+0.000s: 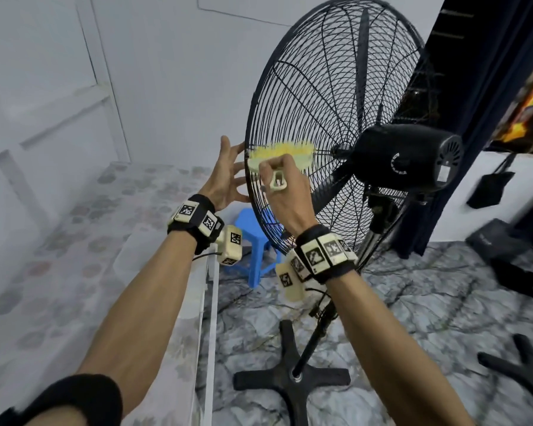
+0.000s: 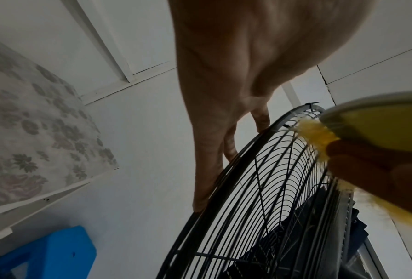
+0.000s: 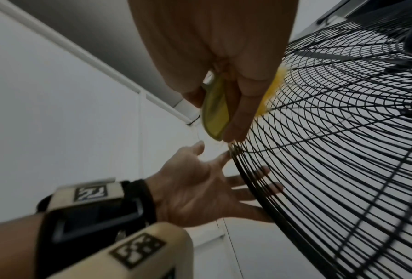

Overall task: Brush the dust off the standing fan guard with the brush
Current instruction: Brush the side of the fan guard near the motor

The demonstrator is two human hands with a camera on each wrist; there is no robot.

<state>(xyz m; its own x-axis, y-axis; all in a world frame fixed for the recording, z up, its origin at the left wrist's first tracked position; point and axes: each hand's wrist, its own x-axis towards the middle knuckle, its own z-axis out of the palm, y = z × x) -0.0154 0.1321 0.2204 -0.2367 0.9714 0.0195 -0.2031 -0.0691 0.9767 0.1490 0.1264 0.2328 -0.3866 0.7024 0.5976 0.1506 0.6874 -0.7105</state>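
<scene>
At centre frame, our right hand (image 1: 285,192) grips the yellow brush (image 1: 279,155), bristles pressed against the black fan guard (image 1: 330,118); our left hand (image 1: 228,176), fingers spread, steadies the guard's rim. A blue stool (image 1: 256,235) stands below.

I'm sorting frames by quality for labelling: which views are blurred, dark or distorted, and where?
Head view: bright, with wide-angle bending of the fan guard and smear at the right edge. Left wrist view: dim, the brush blurred, the left hand in shadow. Right wrist view: dark, the right hand soft, the guard wires fairly crisp.
</scene>
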